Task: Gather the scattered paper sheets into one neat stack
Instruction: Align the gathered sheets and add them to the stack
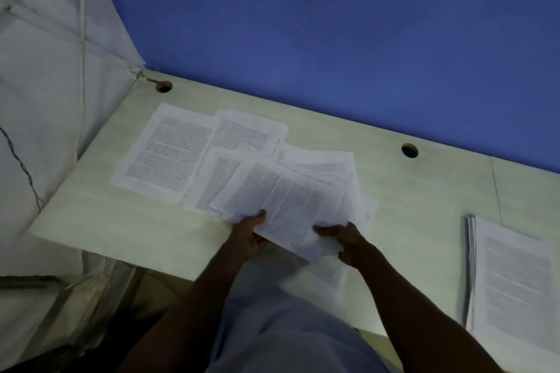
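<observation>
Both hands hold a loose bundle of printed sheets [285, 203] just above the pale desk [121, 221]. My left hand [250, 232] grips its near left edge, thumb on top. My right hand [344, 238] grips the near right edge. The bundle is fanned and uneven, and its edges do not line up. Further back, a single printed sheet [165, 151] lies flat at the left, and another sheet [248, 129] lies behind the bundle. More sheets [321, 160] stick out from under the bundle at the right. One sheet [331, 271] lies under my right wrist at the desk's front edge.
A separate neat stack of printed paper [512, 285] lies at the right end of the desk. Two round cable holes [163, 86] [409, 150] pierce the desk near the blue wall [333, 39]. White cloth [45, 100] hangs along the left side.
</observation>
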`<state>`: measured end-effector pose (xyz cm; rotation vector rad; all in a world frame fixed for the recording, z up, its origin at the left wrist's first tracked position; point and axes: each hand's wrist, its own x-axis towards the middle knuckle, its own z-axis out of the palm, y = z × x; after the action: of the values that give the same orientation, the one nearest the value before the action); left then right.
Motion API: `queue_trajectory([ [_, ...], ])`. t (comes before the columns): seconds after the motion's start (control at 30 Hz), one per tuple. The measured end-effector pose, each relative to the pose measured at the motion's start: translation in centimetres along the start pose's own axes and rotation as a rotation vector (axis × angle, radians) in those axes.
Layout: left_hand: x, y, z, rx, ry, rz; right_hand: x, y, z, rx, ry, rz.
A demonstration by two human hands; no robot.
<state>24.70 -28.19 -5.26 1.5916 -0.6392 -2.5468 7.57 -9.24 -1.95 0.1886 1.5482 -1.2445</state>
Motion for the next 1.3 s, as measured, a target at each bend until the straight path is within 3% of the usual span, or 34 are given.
queue_trajectory([
  [0.2,0.5,-0.2,-0.6,0.025,0.037,0.017,0.7,-0.4,1.3,0.046,-0.065,-0.017],
  [0.43,-1.4,0.7,-1.6,-0.045,0.043,0.086,3.0,-0.1,0.1,-0.019,0.035,-0.107],
  [0.53,-3.2,4.2,-3.8,-0.203,0.007,0.129,2.4,-0.3,-0.8,0.010,-0.035,-0.088],
  [0.73,-7.4,10.1,-9.5,-0.174,-0.139,-0.001,1.3,-2.1,-1.8,0.059,-0.224,-0.017],
  [0.8,-7.5,11.6,-9.9,-0.077,-0.152,-0.002,1.2,-2.5,-1.9,0.013,-0.229,0.010],
  [0.97,-6.8,13.3,-7.9,0.442,-0.138,-0.025,-0.2,-4.6,-1.9,-0.243,-0.261,0.150],
  [1.07,-6.3,13.3,-7.3,0.511,-0.251,-0.063,-0.6,-5.7,-2.2,-0.270,-0.255,0.201],
  [1.2,-5.3,11.2,-5.6,0.563,-0.274,-0.089,0.3,-4.9,-1.0,-0.311,-0.192,0.038],
  [1.3,-4.6,9.6,-4.9,0.528,-0.229,-0.012,0.1,-3.7,-0.1,-0.264,-0.156,-0.047],
])
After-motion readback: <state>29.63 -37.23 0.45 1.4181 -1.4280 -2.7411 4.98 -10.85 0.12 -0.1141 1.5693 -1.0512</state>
